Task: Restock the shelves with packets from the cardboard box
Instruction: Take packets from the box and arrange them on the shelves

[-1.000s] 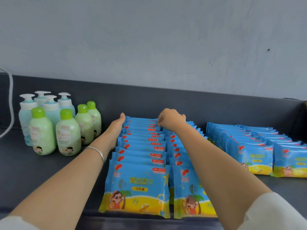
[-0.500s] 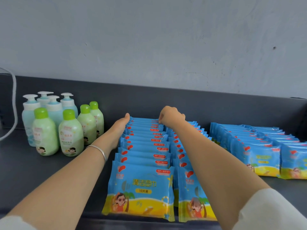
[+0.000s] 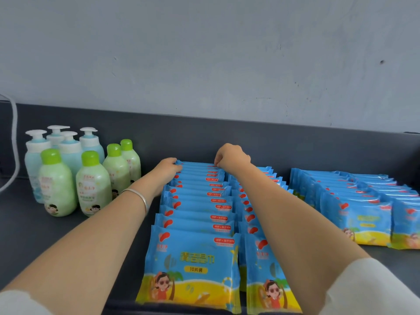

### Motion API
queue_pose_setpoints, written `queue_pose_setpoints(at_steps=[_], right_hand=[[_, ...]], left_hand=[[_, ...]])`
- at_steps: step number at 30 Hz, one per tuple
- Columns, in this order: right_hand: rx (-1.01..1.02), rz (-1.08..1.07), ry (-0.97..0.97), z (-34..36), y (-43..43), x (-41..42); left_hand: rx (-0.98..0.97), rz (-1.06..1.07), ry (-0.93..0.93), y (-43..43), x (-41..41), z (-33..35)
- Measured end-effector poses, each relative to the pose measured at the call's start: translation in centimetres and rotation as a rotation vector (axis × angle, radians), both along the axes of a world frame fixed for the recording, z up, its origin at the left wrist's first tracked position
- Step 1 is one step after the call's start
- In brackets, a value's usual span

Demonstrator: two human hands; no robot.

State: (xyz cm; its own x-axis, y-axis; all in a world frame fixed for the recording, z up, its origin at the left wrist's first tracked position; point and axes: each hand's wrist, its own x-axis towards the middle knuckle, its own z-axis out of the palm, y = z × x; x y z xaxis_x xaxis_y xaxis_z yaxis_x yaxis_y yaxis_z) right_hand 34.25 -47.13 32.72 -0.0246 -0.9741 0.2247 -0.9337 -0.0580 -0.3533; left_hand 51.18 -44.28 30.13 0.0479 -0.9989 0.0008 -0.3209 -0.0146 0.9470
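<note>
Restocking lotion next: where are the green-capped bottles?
Head view: the pale green plastic bottles with green caps stand at the left of the dark shelf, beside the blue pump bottles, left of the left hand.
</note>
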Motion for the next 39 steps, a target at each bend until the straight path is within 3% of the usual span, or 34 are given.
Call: queue_pose_setpoints(at_steps=[9,16,23,30,39], right_hand=[[-0.056,0.145,0.064,0.8,3.5,0.5],[0.038,0.345,0.030,1.4,8.5,0.1],[0.097,0.335,0.164,0.7,11.7,-0.9],[0.056,0.190,0.238,-0.3,11.4,-0.7],[0.004,0.180,0.247,-0.1,11.3,-0.4]], left_hand=[[-0.215,0.039,-0.036,3.0,1.0,0.5],[-0.217,0.083,0.028,6.6,1.9,0.3],[-0.052,0.013,0.200,10.7,1.6,-1.3],[0.000,-0.026,0.299,11.7,1.9,-2.1],[-0.062,0.019,0.195,11.5,0.6,-2.3]])
